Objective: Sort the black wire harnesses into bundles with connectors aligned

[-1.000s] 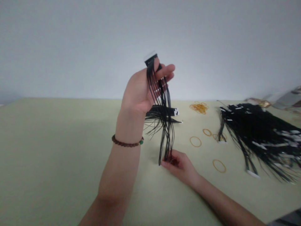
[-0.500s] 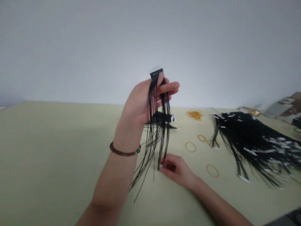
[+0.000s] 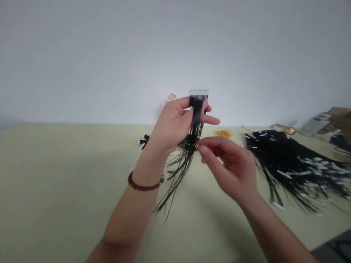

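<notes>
My left hand (image 3: 175, 122), with a beaded bracelet at its wrist, holds a bundle of thin black wires (image 3: 197, 109) between thumb and fingers, just under a wide white connector (image 3: 199, 92). The wires hang down past the palm and fan out toward the lower left. A small white connector (image 3: 166, 175) shows among the hanging ends. My right hand (image 3: 233, 164) is at the right side of the bundle, thumb and index finger pinched close at the wires; what is between the fingertips is too small to tell.
More black wires with white ends (image 3: 143, 141) lie behind my left hand. A pile of yellow rubber bands (image 3: 222, 133) sits near the table's far edge. At right lies a large heap of black cables (image 3: 285, 153), with boxes (image 3: 337, 117) behind.
My right hand has risen from the lower wire ends to the middle of the bundle. My left hand has moved slightly right and down, turning the connector; the loose rubber bands are now covered.
</notes>
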Demonstrator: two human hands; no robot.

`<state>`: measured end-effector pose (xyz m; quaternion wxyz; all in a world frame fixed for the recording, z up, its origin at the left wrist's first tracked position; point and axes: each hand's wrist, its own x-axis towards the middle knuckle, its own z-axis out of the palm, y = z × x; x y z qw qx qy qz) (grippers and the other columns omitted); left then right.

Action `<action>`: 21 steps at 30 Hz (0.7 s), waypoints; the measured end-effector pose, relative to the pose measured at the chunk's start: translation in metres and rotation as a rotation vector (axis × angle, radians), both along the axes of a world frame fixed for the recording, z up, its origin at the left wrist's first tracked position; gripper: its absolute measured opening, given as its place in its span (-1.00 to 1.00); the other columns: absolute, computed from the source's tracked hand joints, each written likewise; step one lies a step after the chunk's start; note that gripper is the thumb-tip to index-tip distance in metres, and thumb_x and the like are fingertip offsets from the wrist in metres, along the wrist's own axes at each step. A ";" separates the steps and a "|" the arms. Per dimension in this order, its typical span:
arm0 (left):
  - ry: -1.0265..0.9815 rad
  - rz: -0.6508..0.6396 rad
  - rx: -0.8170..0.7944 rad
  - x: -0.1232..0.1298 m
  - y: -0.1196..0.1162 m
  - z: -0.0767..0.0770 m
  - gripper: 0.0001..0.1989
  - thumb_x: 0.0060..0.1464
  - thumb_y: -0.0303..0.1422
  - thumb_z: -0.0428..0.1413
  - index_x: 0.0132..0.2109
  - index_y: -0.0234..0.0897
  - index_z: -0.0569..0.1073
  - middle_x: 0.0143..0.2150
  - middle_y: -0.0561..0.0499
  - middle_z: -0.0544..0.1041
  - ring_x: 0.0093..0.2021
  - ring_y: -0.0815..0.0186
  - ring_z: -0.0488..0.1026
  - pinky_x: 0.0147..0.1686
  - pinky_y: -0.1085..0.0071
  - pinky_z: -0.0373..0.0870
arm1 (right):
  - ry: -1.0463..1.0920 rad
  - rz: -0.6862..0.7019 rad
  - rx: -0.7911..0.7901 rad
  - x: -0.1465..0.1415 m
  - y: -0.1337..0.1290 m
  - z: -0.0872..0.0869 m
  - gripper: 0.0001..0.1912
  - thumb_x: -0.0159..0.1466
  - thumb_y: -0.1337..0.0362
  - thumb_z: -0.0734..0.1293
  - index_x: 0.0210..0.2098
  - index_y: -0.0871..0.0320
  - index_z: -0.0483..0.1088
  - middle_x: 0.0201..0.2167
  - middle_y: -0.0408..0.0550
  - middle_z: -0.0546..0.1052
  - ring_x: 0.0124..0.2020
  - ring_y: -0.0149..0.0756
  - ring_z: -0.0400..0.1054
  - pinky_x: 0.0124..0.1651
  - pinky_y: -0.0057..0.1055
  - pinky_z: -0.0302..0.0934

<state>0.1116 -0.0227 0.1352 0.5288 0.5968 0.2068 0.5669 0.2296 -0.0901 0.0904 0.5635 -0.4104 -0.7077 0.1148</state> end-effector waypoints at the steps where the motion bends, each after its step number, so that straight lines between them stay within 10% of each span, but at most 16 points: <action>1: 0.006 -0.010 0.008 0.000 -0.001 0.000 -0.78 0.02 -0.22 0.13 -0.37 -0.32 0.44 -0.43 -0.02 0.52 -0.36 0.27 0.54 -0.34 0.41 0.47 | -0.026 -0.001 0.042 -0.003 0.001 0.008 -0.89 0.20 0.33 0.30 -0.29 0.21 0.43 -0.43 -0.11 0.48 -0.51 -0.48 0.32 -0.46 -0.51 0.21; 11: 0.049 -0.072 0.155 -0.003 -0.001 -0.004 -0.84 0.06 -0.28 0.08 -0.30 -0.27 0.47 -0.50 0.07 0.51 -0.65 0.45 0.39 -0.64 0.55 0.33 | 0.278 0.157 0.008 -0.015 0.019 0.021 -0.77 0.27 0.27 0.24 -0.47 0.20 0.41 -0.68 -0.22 0.31 -0.66 -0.53 0.15 -0.63 -0.53 0.01; 21: 0.130 0.064 0.215 -0.006 0.001 -0.002 -0.87 0.04 -0.39 0.07 -0.31 -0.28 0.52 -0.47 0.04 0.52 -0.32 0.30 0.50 -0.23 0.36 0.46 | 0.014 -0.056 0.184 -0.001 0.011 0.027 -0.85 0.24 0.34 0.27 -0.40 0.22 0.45 -0.57 -0.16 0.46 -0.54 -0.48 0.30 -0.47 -0.50 0.19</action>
